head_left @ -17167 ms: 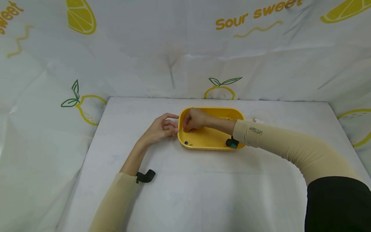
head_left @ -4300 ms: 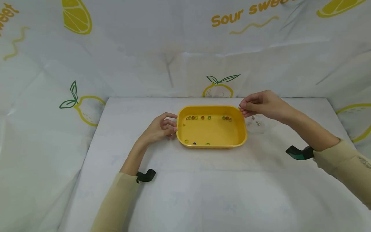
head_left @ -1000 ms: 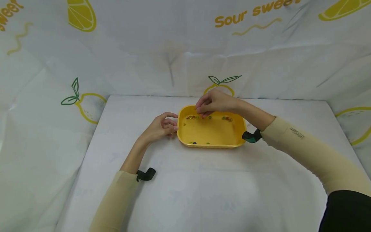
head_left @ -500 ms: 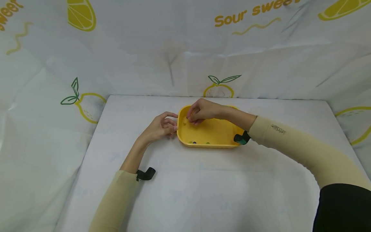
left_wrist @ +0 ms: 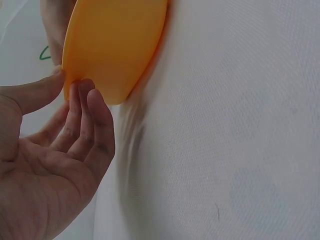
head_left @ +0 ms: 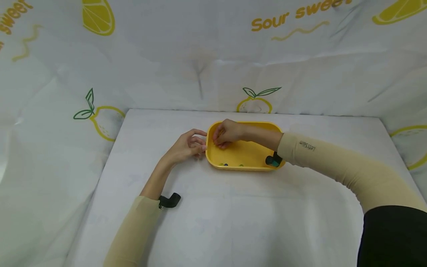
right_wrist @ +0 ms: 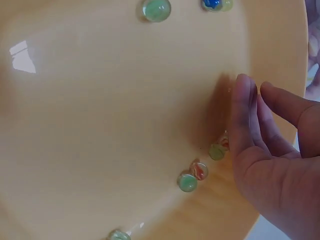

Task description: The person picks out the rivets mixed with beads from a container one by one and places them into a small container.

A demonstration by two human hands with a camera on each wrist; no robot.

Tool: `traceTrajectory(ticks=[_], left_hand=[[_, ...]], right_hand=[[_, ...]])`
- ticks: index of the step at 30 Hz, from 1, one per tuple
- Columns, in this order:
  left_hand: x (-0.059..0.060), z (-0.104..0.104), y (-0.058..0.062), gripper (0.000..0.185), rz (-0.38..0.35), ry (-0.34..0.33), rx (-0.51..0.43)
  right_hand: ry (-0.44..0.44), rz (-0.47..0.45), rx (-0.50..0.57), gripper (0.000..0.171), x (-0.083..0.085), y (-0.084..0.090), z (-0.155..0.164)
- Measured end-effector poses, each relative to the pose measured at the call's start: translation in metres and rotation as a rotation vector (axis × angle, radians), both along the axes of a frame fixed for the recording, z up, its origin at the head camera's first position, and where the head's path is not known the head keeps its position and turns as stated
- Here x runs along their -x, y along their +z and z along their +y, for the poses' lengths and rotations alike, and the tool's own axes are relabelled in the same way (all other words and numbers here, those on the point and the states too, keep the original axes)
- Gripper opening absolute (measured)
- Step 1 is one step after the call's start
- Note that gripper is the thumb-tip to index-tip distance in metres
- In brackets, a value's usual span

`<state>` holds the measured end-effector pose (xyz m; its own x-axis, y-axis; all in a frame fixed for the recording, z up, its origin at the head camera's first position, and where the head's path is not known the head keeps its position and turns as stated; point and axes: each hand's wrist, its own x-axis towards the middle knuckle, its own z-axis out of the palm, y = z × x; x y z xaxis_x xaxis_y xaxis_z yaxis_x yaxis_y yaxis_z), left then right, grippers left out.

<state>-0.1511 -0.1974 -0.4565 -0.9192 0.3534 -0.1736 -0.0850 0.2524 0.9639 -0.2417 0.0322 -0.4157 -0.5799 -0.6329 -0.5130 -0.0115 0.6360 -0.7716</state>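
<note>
A yellow tray (head_left: pixel 253 154) stands on the white table, with several glass marbles in it. In the right wrist view a green marble (right_wrist: pixel 156 9) and a blue marble (right_wrist: pixel 212 4) show, with an orange-streaked marble (right_wrist: pixel 199 170) by the wall. My right hand (head_left: pixel 229 132) reaches down inside the tray's left end, thumb close to the bent fingers. I cannot tell whether a small piece is between its fingertips. My left hand (head_left: pixel 185 147) is at the left end outside; its fingers (left_wrist: pixel 102 107) touch the outer wall and its thumb is by the rim.
A white sheet with printed lemons (head_left: pixel 255 105) rises behind the table's back edge. Black wrist cameras stick out from both wrists, the right camera (head_left: pixel 274 160) over the tray's right end. The right sleeve (head_left: pixel 320 152) covers the spot just right of the tray.
Four seconds ago the right hand was beside small gold pieces right of the tray. It crossed leftward over the back rim, then went down into the left end. The left hand has stayed put.
</note>
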Motion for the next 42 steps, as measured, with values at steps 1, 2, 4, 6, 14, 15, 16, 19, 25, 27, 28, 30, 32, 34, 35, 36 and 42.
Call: traceTrajectory(ticks=[1,2,4,6,14,15,16,19,25,27,28,30,32,34,35,36,42], left_hand=[[0.0002,0.0002,-0.0004,0.052,0.001,-0.001,0.001],[0.0003,0.0004,-0.0007,0.052,0.000,-0.001,0.002],[0.0002,0.0006,-0.0013,0.051,0.002,0.001,0.005],[0.0003,0.0011,-0.0016,0.051,0.009,-0.002,0.007],[0.0002,0.0029,-0.0010,0.050,0.015,-0.009,0.007],[0.0002,0.0031,-0.0005,0.050,0.015,-0.008,0.006],[0.0003,0.0032,-0.0003,0.050,0.015,-0.009,0.005],[0.0007,0.0032,0.0001,0.051,0.017,-0.009,0.006],[0.0011,0.0035,0.0002,0.051,0.010,-0.004,0.005],[0.0010,0.0036,0.0003,0.051,0.012,-0.005,0.009],[0.0009,0.0036,0.0003,0.051,0.013,-0.005,0.012],[0.0007,0.0034,0.0001,0.051,0.016,-0.008,0.012],[0.0004,0.0033,0.0003,0.051,0.013,-0.008,0.007],[0.0002,0.0030,0.0006,0.050,0.006,-0.005,-0.001],[0.0001,0.0028,0.0007,0.050,0.002,-0.003,-0.006],[0.0000,0.0026,0.0008,0.050,-0.002,-0.001,-0.008],[0.0004,0.0018,-0.0001,0.051,-0.009,0.001,-0.009]], right_hand=[[-0.003,0.000,-0.003,0.021,-0.0008,-0.0010,-0.0002],[-0.004,0.004,-0.008,0.021,-0.0015,-0.0020,-0.0004],[0.001,0.014,-0.012,0.020,-0.0028,-0.0043,-0.0012],[0.012,0.031,-0.018,0.020,-0.0040,-0.0065,-0.0018],[0.033,0.106,-0.048,0.017,-0.0053,-0.0094,-0.0046],[0.033,0.111,-0.050,0.017,-0.0051,-0.0095,-0.0047],[0.034,0.114,-0.049,0.016,-0.0049,-0.0099,-0.0047],[0.038,0.127,-0.044,0.015,-0.0049,-0.0099,-0.0045],[0.045,0.150,-0.035,0.013,-0.0057,-0.0085,-0.0039],[0.046,0.150,-0.036,0.013,-0.0052,-0.0093,-0.0033],[0.047,0.149,-0.035,0.013,-0.0049,-0.0095,-0.0029],[0.045,0.148,-0.038,0.012,-0.0043,-0.0098,-0.0023],[0.051,0.154,-0.045,0.012,-0.0037,-0.0097,-0.0017],[0.054,0.157,-0.048,0.012,-0.0035,-0.0082,-0.0011],[0.055,0.159,-0.052,0.012,-0.0035,-0.0075,-0.0009],[0.058,0.161,-0.054,0.012,-0.0035,-0.0067,-0.0006],[0.060,0.170,-0.049,0.012,-0.0029,-0.0067,0.0018]])
